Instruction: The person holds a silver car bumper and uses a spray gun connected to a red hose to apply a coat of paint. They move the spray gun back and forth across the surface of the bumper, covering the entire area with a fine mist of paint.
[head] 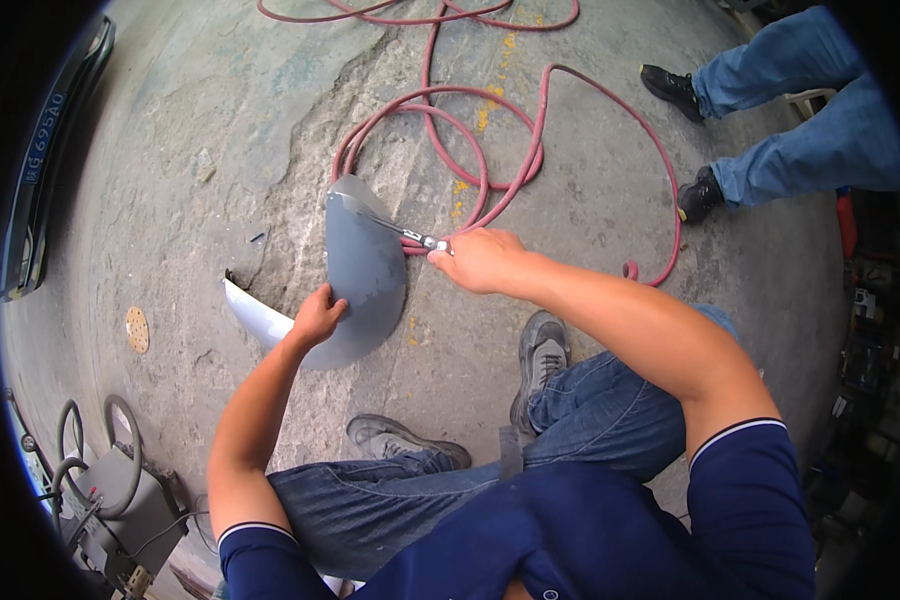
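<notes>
A curved car body panel (367, 270), partly dull grey and partly glossy silver, stands on the concrete before me. My left hand (320, 315) grips its inner edge, with the thumb lying on the grey face. My right hand (484, 259) is closed around the handle of a slim hand tool (420, 238) with a narrow metal front end. That end points left and lies against or just over the panel's upper part; contact is too small to tell. Fingers hide most of the handle, so the exact kind of tool is unclear.
A red hose (487, 180) lies in loops beyond the panel. Another person's legs (787, 150) are at the upper right. A car bumper (52, 150) with a plate stands left, near a perforated sanding disc (138, 330). A grey machine with cables (124, 499) sits lower left.
</notes>
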A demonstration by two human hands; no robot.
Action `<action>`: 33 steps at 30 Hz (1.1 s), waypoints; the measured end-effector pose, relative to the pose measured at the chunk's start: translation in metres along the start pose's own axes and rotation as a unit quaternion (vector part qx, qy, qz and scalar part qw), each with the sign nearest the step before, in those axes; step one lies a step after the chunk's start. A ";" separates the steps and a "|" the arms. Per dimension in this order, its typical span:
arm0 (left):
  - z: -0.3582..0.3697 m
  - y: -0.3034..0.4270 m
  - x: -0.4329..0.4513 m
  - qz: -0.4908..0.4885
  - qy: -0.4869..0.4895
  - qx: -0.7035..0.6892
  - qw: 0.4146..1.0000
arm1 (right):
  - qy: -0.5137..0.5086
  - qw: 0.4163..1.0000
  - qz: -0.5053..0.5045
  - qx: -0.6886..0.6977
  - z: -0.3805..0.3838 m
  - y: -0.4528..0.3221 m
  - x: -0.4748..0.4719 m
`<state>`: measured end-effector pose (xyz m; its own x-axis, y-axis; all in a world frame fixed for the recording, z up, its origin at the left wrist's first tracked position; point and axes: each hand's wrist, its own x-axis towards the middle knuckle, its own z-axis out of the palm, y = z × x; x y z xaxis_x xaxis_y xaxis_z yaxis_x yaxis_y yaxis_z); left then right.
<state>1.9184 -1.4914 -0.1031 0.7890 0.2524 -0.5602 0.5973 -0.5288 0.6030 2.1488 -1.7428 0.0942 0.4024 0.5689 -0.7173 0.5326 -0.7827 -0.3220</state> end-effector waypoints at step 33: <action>-0.003 0.018 -0.004 0.002 0.034 -0.009 0.999 | -0.016 0.994 0.016 -0.108 -0.014 -0.018 0.004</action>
<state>1.9261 -1.4994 -0.0886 0.7985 0.3055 -0.5187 0.5968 -0.5152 0.6151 2.1513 -1.7230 0.1059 0.3987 0.5335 -0.7459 0.6684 -0.7259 -0.1620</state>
